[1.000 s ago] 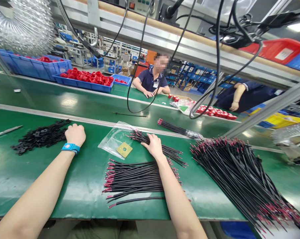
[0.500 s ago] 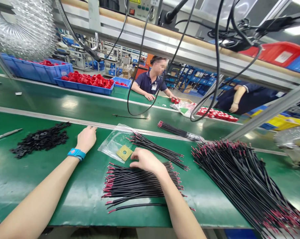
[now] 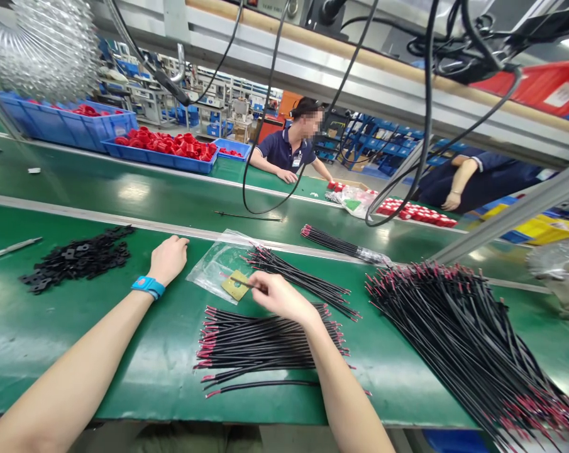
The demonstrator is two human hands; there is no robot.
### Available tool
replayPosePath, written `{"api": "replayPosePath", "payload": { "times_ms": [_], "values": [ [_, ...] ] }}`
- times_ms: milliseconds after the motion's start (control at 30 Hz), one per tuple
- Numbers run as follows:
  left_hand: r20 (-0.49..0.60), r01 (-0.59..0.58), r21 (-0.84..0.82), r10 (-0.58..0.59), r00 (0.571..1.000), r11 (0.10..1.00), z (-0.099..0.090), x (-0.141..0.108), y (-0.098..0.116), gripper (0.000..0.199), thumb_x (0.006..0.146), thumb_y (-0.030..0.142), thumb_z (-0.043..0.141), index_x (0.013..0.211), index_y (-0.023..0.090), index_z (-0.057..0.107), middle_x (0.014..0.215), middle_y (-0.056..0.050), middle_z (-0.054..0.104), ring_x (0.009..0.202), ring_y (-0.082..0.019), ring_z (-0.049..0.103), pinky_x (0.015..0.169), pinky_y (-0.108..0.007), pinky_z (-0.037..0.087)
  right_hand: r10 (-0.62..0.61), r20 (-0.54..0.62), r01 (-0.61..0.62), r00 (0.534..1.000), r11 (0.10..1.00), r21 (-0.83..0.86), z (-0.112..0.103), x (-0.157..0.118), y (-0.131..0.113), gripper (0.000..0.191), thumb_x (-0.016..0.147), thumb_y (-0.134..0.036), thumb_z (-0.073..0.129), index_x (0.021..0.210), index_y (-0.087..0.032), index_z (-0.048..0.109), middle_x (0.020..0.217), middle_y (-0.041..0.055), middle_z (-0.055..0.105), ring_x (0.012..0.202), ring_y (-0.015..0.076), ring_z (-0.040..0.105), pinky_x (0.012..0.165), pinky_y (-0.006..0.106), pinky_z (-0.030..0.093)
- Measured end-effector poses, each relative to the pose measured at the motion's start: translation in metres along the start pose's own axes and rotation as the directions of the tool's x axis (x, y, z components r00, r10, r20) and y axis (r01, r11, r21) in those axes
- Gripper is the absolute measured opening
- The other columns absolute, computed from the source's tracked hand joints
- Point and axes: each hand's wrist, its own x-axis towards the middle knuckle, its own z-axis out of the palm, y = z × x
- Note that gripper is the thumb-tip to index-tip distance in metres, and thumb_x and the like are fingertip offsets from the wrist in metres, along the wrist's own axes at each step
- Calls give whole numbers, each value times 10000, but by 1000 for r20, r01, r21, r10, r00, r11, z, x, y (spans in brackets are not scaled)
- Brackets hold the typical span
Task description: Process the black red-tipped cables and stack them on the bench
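My right hand (image 3: 279, 297) pinches a short black cable (image 3: 243, 280) whose reddish tip points left. That cable passes above a yellow square plate with a round hole (image 3: 232, 292), which lies on a clear plastic bag (image 3: 206, 269). Below the hand a row of cut black cables with red ends (image 3: 256, 343) lies side by side, partly covered by my right forearm. My left hand (image 3: 170, 259), with a blue wristband (image 3: 147, 287), rests by the metal strip left of the bag. Its fingers are curled closed, and what they may hold is hidden.
A heap of flat black parts (image 3: 79, 259) lies at left beside a thin metal tool (image 3: 11, 250). More cables form a small bunch (image 3: 303, 280) and a large pile (image 3: 449, 333) at right. Cords hang ahead. A co-worker (image 3: 291, 148) sits across the belt near red parts (image 3: 166, 150).
My right hand has lifted a black cable, which now shows between its fingers over the yellow plate. My left hand stays almost where it was. The view has shifted slightly.
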Motion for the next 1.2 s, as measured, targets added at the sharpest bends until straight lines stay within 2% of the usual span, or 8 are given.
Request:
{"api": "replayPosePath", "payload": {
  "times_ms": [100,233,367,667,900,967,1067,1200],
  "values": [
    [0,-16,3,16,1000,1000,0,0,1,396,931,248,337,1124,143,667,1060,-127,635,998,-271,603,767,-344,472,-64,-235,80,970,995,58,-2,3,-1,196,953,-256,501,964,-167,676,875,11,659,743,106,570,681,197,408],
    [-7,-19,6,19,1000,1000,1,0,1,400,929,243,335,1117,137,672,1054,-136,637,1004,-270,600,778,-344,477,-143,-407,30,902,962,-272,-6,3,3,300,976,-372,505,878,-188,722,799,38,665,752,130,595,698,223,398],
    [-11,-35,13,35,999,999,3,0,0,394,927,244,343,1104,134,677,1040,-140,639,1009,-271,595,791,-345,477,-42,-307,-138,951,831,-539,-8,3,17,198,957,-276,543,902,-183,708,829,48,667,806,161,615,693,240,391],
    [-16,-16,-27,16,1000,999,0,0,2,383,922,244,359,1107,136,677,1042,-134,647,1005,-272,604,781,-339,475,55,-129,-117,990,834,-540,17,10,34,205,936,-213,544,1015,-255,729,936,4,683,841,150,642,712,237,413],
    [-135,-68,-339,22,991,938,-9,1,14,342,902,277,431,1079,147,693,1083,-117,668,979,-257,616,848,-346,472,141,-11,-115,990,752,-649,23,11,32,226,941,-257,527,957,-212,748,860,45,651,746,158,627,654,254,403],
    [-89,-45,-583,-9,996,811,-11,-1,26,313,871,313,511,1046,139,704,1023,-107,689,903,-231,629,849,-333,479,141,1,-106,990,750,-653,23,11,31,233,943,-250,519,929,-194,744,855,53,650,747,160,625,658,254,402],
    [198,182,-906,2,980,383,-13,-13,50,373,808,374,643,1071,114,693,929,-101,702,764,-179,627,756,-297,507,115,-62,-129,991,780,-612,18,10,28,230,951,-257,514,907,-194,731,862,45,655,763,156,623,674,246,397],
    [433,459,-882,200,879,-108,-14,-33,80,428,753,342,750,1101,103,678,943,-104,693,759,-122,622,725,-230,514,29,-232,-140,972,865,-481,12,8,19,263,995,-269,448,960,-212,703,886,29,659,807,132,619,721,220,395]
  ]
}}
